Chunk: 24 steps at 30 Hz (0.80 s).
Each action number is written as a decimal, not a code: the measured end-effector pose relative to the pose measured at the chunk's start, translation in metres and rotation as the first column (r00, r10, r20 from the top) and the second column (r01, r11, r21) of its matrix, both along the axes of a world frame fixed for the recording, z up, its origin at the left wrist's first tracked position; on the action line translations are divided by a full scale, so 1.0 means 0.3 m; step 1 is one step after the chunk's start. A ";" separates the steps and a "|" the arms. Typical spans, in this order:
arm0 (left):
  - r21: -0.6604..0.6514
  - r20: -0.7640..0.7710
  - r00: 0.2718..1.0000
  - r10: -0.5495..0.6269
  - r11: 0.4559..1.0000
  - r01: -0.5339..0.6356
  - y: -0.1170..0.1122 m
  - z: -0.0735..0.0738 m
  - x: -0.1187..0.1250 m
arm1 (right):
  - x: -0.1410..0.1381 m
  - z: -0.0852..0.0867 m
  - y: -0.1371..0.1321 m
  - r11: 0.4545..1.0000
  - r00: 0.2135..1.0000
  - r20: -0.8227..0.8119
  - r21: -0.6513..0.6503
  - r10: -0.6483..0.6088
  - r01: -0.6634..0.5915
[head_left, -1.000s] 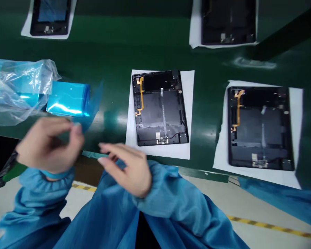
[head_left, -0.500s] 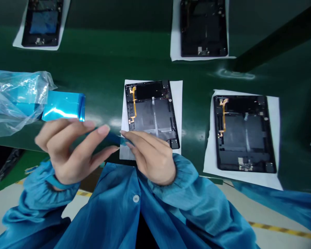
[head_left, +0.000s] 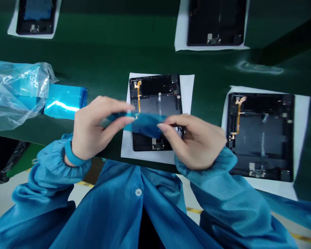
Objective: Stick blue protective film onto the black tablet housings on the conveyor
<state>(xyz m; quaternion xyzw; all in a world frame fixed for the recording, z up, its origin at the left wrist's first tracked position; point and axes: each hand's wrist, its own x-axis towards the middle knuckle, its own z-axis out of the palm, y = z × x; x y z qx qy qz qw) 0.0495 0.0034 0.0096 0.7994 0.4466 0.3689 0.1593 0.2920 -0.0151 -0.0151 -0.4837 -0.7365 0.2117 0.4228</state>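
Note:
A blue film sheet [head_left: 142, 123] is stretched between my two hands above an opened tablet chassis [head_left: 155, 103]. My left hand [head_left: 95, 128] pinches the sheet's left end between thumb and fingers. My right hand [head_left: 194, 140] pinches its right end. The chassis is black with an orange flex cable at its upper left, and it lies on a white paper sheet [head_left: 188, 90] on the green belt [head_left: 109, 65]. The film hides the middle of the chassis.
A stack of blue film sheets [head_left: 64, 102] lies to the left, partly inside a clear plastic bag [head_left: 15, 93]. A second chassis on paper [head_left: 261, 131] lies to the right. Two more chassis [head_left: 215, 22] [head_left: 35, 17] lie at the far edge. A black bag [head_left: 2, 159] hangs lower left.
Both hands rose from the belt's near edge and moved right and forward with the blue film, which now hangs over the middle chassis. The hands have drawn apart, spreading the sheet.

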 end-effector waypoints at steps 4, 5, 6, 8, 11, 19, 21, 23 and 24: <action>-0.025 -0.130 0.950 0.285 0.956 -0.291 -0.039 -0.089 0.013 | 0.078 -0.040 0.063 0.984 0.983 -0.055 -0.054 -0.173 0.170; -0.054 -0.254 0.932 0.260 0.958 -0.281 -0.057 -0.112 0.022 | 0.100 -0.055 0.083 0.976 0.977 -0.089 -0.110 -0.196 0.186; -0.102 -0.381 0.906 0.185 0.966 -0.239 -0.076 -0.133 0.034 | 0.120 -0.073 0.102 0.968 0.970 -0.128 -0.175 -0.206 0.183; -0.216 -0.554 0.832 0.002 0.965 -0.146 -0.104 -0.167 0.057 | 0.151 -0.118 0.137 0.945 0.956 -0.208 -0.297 -0.206 0.139; -0.293 -0.612 0.782 -0.115 0.952 -0.090 -0.114 -0.190 0.067 | 0.170 -0.187 0.167 0.883 0.930 -0.291 -0.465 -0.226 0.069; -0.240 -0.573 0.795 -0.200 0.968 0.070 -0.076 -0.188 -0.002 | 0.152 -0.206 0.142 0.805 0.941 -0.227 -0.589 -0.252 0.073; -0.229 -0.523 0.812 -0.257 0.961 0.156 -0.048 -0.192 -0.021 | 0.152 -0.201 0.140 0.808 0.942 -0.217 -0.584 -0.254 0.084; -0.208 -0.434 0.838 -0.331 0.942 0.264 -0.013 -0.201 -0.039 | 0.156 -0.206 0.140 0.818 0.941 -0.216 -0.568 -0.261 0.096; -0.197 -0.390 0.846 -0.363 0.931 0.309 0.006 -0.208 -0.048 | 0.159 -0.210 0.140 0.820 0.941 -0.212 -0.563 -0.263 0.102</action>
